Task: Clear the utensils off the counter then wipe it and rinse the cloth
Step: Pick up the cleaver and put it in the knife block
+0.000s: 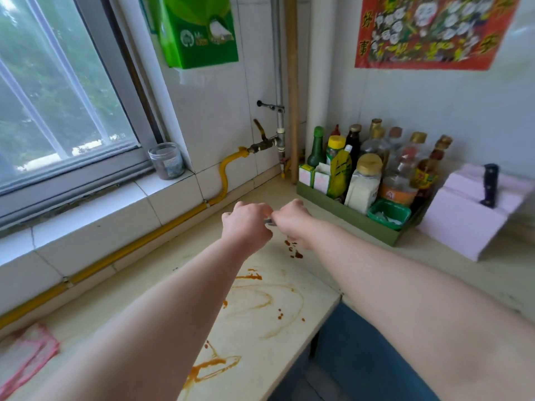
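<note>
utensil: metal utensil (269, 222), just left of the condiment tray (347, 217), mostly hidden.
hands: left hand (246, 224) and right hand (292, 221) both curled onto it.
handling: likely light, stiff, slick; pinch the handle firmly.

Pale counter (162, 256), smeared with orange sauce (250, 276) beneath the grip and nearer. Right of the grip, green tray (347, 219) of bottles (364, 183); further right, pink block (463, 224). Far left and nearer, pink cloth (29, 348).
</note>
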